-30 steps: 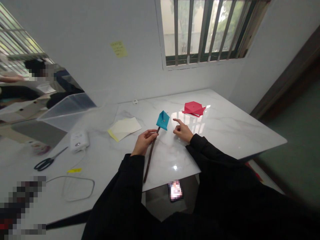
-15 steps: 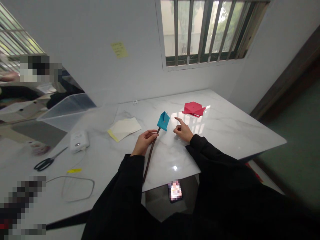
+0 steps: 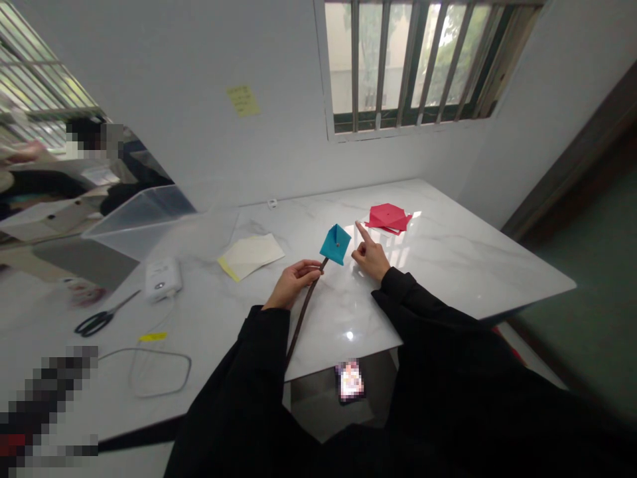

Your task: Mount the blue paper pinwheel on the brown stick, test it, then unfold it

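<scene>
My left hand [image 3: 292, 283] is closed round a thin dark brown stick [image 3: 301, 317] that slants up over the white marble table [image 3: 448, 265]. A folded blue paper piece [image 3: 336, 243] is pinned at the stick's top end. My right hand [image 3: 371, 255] hovers just right of the blue paper, index finger stretched up and the other fingers curled, holding nothing. Folded red paper [image 3: 389, 217] lies on the table beyond that hand.
Cream and yellow sheets [image 3: 250, 255] lie left of my hands. Further left are a clear plastic bin [image 3: 134, 222], a small white device [image 3: 162, 279], black scissors [image 3: 98, 320] and a looped cable [image 3: 149, 372]. A phone [image 3: 350, 382] rests below the table edge. Another person sits at far left.
The blue paper has turned on the stick and shifted slightly right. My right index finger has lifted from pointing left to pointing up beside it.
</scene>
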Motion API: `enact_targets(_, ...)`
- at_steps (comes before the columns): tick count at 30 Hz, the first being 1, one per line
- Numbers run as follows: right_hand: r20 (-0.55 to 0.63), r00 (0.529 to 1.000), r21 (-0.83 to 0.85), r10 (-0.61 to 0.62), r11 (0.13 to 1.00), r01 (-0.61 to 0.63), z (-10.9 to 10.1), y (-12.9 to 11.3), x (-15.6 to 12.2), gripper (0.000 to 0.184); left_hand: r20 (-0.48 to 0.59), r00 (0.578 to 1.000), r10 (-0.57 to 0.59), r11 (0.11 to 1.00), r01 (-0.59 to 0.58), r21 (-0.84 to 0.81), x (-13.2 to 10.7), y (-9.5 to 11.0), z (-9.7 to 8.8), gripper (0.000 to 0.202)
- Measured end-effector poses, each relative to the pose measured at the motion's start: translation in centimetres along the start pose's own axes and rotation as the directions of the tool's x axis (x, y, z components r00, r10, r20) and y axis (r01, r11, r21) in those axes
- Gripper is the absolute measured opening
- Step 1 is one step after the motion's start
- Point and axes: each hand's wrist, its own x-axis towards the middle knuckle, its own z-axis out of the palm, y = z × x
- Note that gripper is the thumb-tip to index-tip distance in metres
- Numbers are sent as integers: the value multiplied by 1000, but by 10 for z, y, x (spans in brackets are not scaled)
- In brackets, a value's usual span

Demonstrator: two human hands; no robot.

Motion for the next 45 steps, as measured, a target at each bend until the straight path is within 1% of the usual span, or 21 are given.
enact_targets(2, 82, 996, -100, 21, 995, -12, -2, 3, 2, 37, -20, 1000, -2, 1000, 2, -11, 0, 0, 0, 49)
enact_targets(3, 127, 991, -142, 33, 990, -14, -2, 5, 3, 26, -42, 999, -3, 1000, 2, -25, 1, 0, -1, 49)
enact_targets(4, 162, 986, -170, 37, 985, -9, -1, 7, 3, 22, -65, 998, -5, 999, 2, -42, 1, -1, -1, 50)
enact_targets(8, 172, 985, -170, 6, 985, 24, 3, 10, 1, 23, -95, 995, -17, 997, 9, -80, 3, -3, -2, 51)
enact_targets(12, 103, 994, -124, 27, 992, -15, 3, 8, 0, 20, -79, 997, -10, 999, 7, -49, 2, -3, -3, 50)
enact_targets(13, 70, 997, -103, 33, 994, -25, 3, 7, 0, 24, -70, 998, -7, 999, 4, -37, 2, -3, -2, 50)
enact_targets(16, -40, 999, -49, 24, 998, -26, -2, 4, 0, 52, -13, 1000, -2, 1000, 2, 0, 0, -1, -2, 48)
enact_targets(17, -65, 998, -42, 12, 999, -14, -3, 3, 1, 57, 6, 1000, -3, 1000, 3, 5, 0, 0, -1, 48)
enact_targets(18, -70, 998, -47, 1, 999, -5, -5, 2, 1, 54, 20, 1000, -3, 1000, 3, 7, 0, 1, -1, 47)
enact_targets(19, -43, 999, -64, -1, 998, -1, -6, 2, 1, 46, 27, 1000, -2, 1000, 2, 5, 0, 1, -1, 47)
enact_targets(21, 83, 996, -113, 20, 993, -10, -6, 2, 1, 24, 19, 1000, 3, 1000, -3, 1, -1, 1, -1, 47)
enact_targets(22, 149, 988, -135, 35, 991, -15, -6, 2, 1, 23, 10, 1000, 6, 1000, -6, 0, -1, 1, -1, 48)
enact_targets(23, 197, 979, -149, 46, 989, -17, -5, 2, 0, 28, 2, 1000, 8, 1000, -8, 0, -1, 1, -1, 48)
enact_targets(25, 226, 973, -151, 42, 989, -7, -4, 2, -1, 34, -6, 1000, 8, 1000, -8, -1, 0, 0, -2, 48)
enact_targets(31, 152, 988, -144, 38, 989, -16, -1, 2, -1, 34, 5, 1000, 6, 1000, -6, -16, 2, -4, -3, 47)
enact_targets(36, -27, 998, -88, 60, 994, -62, -4, 1, 0, 23, 32, 999, 4, 1000, -4, 7, 0, 0, -1, 45)
enact_targets(38, -53, 998, -35, 42, 998, -44, -4, 2, 0, 37, 38, 999, 2, 1000, -3, 10, 0, 2, -1, 44)
enact_targets(39, -44, 999, -26, 28, 999, -29, -4, 4, 0, 43, 41, 999, 4, 1000, -4, 8, -1, 2, 0, 43)
enact_targets(40, -14, 1000, -33, 12, 999, -13, -3, 6, 0, 44, 42, 999, 7, 1000, -7, 4, -1, 2, 0, 43)
enact_targets(43, 143, 990, -117, -15, 993, 31, 0, 12, 2, 25, 23, 1000, 19, 1000, -19, -13, 0, 1, -1, 43)
enact_targets(45, 202, 979, -154, -14, 987, 46, 1, 14, 3, 24, 0, 1000, 23, 999, -23, -22, 1, -1, -2, 43)
